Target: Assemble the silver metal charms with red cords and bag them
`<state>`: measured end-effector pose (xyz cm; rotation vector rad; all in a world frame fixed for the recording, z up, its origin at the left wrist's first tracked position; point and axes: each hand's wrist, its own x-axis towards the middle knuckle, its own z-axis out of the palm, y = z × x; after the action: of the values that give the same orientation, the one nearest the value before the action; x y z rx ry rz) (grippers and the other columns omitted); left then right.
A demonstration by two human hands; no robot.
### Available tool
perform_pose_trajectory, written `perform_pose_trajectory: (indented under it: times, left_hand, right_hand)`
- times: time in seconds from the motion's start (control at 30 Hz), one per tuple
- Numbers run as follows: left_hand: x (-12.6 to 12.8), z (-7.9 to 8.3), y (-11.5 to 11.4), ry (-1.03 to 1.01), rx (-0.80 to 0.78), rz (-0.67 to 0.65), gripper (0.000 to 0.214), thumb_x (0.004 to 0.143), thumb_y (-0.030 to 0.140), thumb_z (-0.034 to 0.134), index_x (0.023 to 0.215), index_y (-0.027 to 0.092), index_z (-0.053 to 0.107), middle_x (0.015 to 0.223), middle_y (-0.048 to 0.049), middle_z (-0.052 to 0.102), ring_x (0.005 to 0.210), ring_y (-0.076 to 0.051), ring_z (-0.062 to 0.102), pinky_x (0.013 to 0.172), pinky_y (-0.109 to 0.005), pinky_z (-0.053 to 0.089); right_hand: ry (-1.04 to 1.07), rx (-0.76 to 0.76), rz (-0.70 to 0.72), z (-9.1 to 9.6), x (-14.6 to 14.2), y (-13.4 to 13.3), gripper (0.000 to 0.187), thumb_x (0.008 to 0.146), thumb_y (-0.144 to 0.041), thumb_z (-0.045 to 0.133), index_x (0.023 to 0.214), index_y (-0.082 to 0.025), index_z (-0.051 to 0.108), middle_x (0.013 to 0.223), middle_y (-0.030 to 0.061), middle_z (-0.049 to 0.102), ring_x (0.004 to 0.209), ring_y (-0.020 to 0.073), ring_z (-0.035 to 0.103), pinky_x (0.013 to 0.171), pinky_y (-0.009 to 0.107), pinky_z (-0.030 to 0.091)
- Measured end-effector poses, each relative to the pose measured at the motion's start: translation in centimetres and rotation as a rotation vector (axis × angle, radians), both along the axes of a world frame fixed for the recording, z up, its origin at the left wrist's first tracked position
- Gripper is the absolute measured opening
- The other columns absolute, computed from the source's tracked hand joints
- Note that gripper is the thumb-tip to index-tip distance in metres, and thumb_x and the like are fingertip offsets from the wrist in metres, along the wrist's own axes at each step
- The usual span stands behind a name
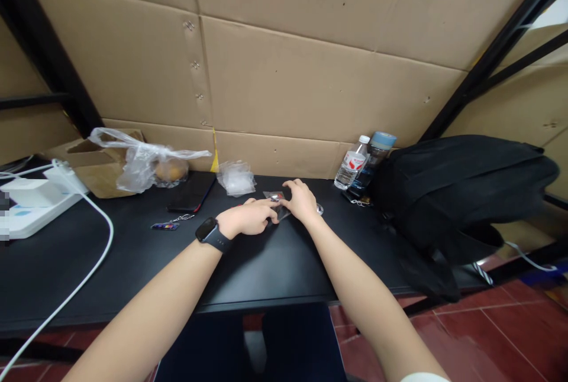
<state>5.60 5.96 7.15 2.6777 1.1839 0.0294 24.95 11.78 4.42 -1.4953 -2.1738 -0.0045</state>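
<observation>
At the left end of the black, smooth desk (270,278) lies a white plastic block (42,210), from which a white cable (111,231) curves down. Behind it stands an open brown cardboard box (95,175), and beside this one a knotted clear plastic bag (135,166) with a round orange thing (172,171) inside. Next come a flat black rectangular object (189,193) and, nearer to the person, a small colourful tag with a silver chain (165,226). Further right is a loose pile of clear plastic sachets (236,180).

The left hand (251,216), with a black watch (207,230) on its wrist, touches a small clear sachet with a shiny piece (284,213) at the middle of the desk; whether its fingers pinch the sachet, one cannot tell. The right hand (302,200) is at the other side of this sachet, its thumb and forefinger spread apart.

Just beside the right hand rests a silver ring-like thing (320,209). Farther right stand a clear water bottle with red-white label (352,163), a dark bottle with pale blue lid (382,141) and a big black fabric backpack (465,193).
</observation>
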Motion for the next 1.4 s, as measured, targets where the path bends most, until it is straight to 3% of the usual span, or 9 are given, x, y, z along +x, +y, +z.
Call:
perform_pose_trajectory:
  times: [0.17,0.3,0.5,0.67,0.87,0.97,1.03,1.2,1.4]
  left_hand:
    - [-0.8,-0.4,0.9,-0.114,0.122,0.017,0.039,0.081,0.006,0.052,0.11,0.027,0.069,0.136,-0.0054,0.063,0.13,-0.025,0.055,0.107,-0.04,0.042]
    - [-0.8,-0.7,1.2,-0.173,0.303,0.184,0.046,0.078,0.007,0.057,0.121,0.022,0.057,0.121,-0.0102,0.063,0.114,-0.027,0.06,0.098,-0.039,0.046]
    - [-0.2,-0.9,1.2,-0.123,0.393,0.302,0.01,0.091,0.021,0.057,0.095,0.022,0.066,0.103,-0.0083,0.068,0.104,-0.027,0.063,0.091,-0.038,0.045]
    - [-0.9,-0.9,1.8,-0.255,0.313,0.392,0.014,0.093,0.026,0.054,0.095,0.023,0.067,0.099,-0.0047,0.075,0.099,-0.025,0.067,0.089,-0.037,0.044]
    - [-0.8,-1.4,2.5,-0.424,0.157,0.522,0.019,0.089,0.025,0.056,0.108,0.024,0.058,0.095,-0.0038,0.078,0.099,-0.025,0.07,0.092,-0.04,0.042]
    - [-0.3,-1.9,2.4,-0.437,0.137,0.572,0.04,0.086,0.024,0.059,0.124,0.024,0.047,0.087,-0.0021,0.078,0.097,-0.026,0.071,0.094,-0.044,0.04]
    - [0.0,-2.3,2.2,-0.377,0.158,0.53,0.038,0.088,0.024,0.057,0.125,0.026,0.049,0.086,-0.0014,0.077,0.096,-0.026,0.07,0.095,-0.045,0.039]
    - [0.4,-2.5,1.5,-0.156,0.32,0.375,0.03,0.095,0.022,0.046,0.112,0.027,0.069,0.104,-0.0088,0.072,0.107,-0.028,0.062,0.093,-0.043,0.039]
    - [0.6,-2.0,1.0,-0.145,0.347,0.286,0.023,0.087,0.03,0.06,0.105,0.024,0.071,0.117,-0.0101,0.067,0.118,-0.03,0.056,0.097,-0.044,0.039]
  right_hand:
    - [0.104,-0.107,0.272,0.4,0.5,0.7,0.047,0.078,-0.027,0.081,0.121,-0.024,0.065,0.115,0.0067,0.061,0.095,0.0193,0.061,0.083,0.031,0.049]
    - [0.221,-0.132,0.519,0.9,2.2,1.0,0.025,0.095,-0.016,0.053,0.117,-0.02,0.067,0.106,0.0053,0.065,0.087,0.0137,0.061,0.086,0.028,0.048]
    - [0.164,-0.136,0.47,0.1,2.3,0.9,0.027,0.075,-0.012,0.077,0.101,-0.019,0.07,0.101,0.0031,0.065,0.08,0.0129,0.058,0.078,0.025,0.047]
    - [0.197,-0.162,0.41,0.1,1.6,0.8,0.005,0.086,-0.021,0.069,0.084,-0.018,0.072,0.086,0.002,0.07,0.075,0.0124,0.061,0.075,0.024,0.045]
    - [0.389,-0.33,0.329,0.1,1.9,1.1,0.014,0.086,-0.023,0.065,0.098,-0.017,0.067,0.078,0.0011,0.073,0.072,0.0135,0.067,0.071,0.023,0.048]
    - [0.376,-0.356,0.252,-0.1,1.9,0.9,0.044,0.081,-0.02,0.07,0.123,-0.022,0.056,0.074,-0.0033,0.072,0.069,0.0136,0.068,0.073,0.023,0.049]
    - [0.302,-0.337,0.251,0.0,1.8,0.6,0.051,0.081,-0.018,0.07,0.129,-0.025,0.053,0.073,-0.0052,0.071,0.07,0.0137,0.068,0.075,0.024,0.049]
    - [0.037,-0.25,0.242,0.7,1.6,-0.5,0.021,0.088,-0.027,0.064,0.106,-0.027,0.074,0.09,0.0023,0.069,0.086,0.0177,0.066,0.081,0.027,0.048]
    - [-0.094,-0.172,0.363,0.6,1.8,-0.4,0.033,0.075,-0.028,0.079,0.108,-0.025,0.077,0.113,0.0077,0.068,0.107,0.0246,0.061,0.096,0.033,0.046]
